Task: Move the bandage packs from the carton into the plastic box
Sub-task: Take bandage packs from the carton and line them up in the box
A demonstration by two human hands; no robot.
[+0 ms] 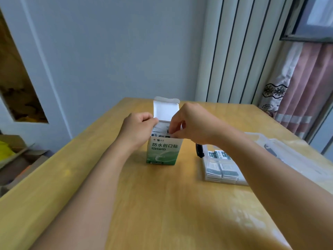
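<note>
Your green-and-white cardboard carton [163, 150] stands upright on the light wooden table [162, 204], its white lid flap [164, 110] folded up and back so the top is open. Inside it you can see the top edges of small white bandage packs with dark printing [161, 129], standing on end and filling the opening. The carton's front face is white at the top and fades to green at the bottom, with large dark characters across it.

Your left hand [137, 130] holds the carton's left upper edge, fingers curled over the rim. Your right hand [191, 123] reaches over the carton's right side, thumb and fingertips pinched on the top of a pack at the opening; how many packs they hold cannot be told.

To the right of the carton, a little nearer you, sits the clear rectangular plastic box [207, 170], partly hidden by your right forearm. It already holds stacks of the same white packs [222, 170] lying flat in rows, with a few more at its far end. A small black latch [199, 150] shows at the box's corner nearest the carton. Farther right of the carton, beyond your forearm, lies the clear plastic lid [292, 159].
</note>
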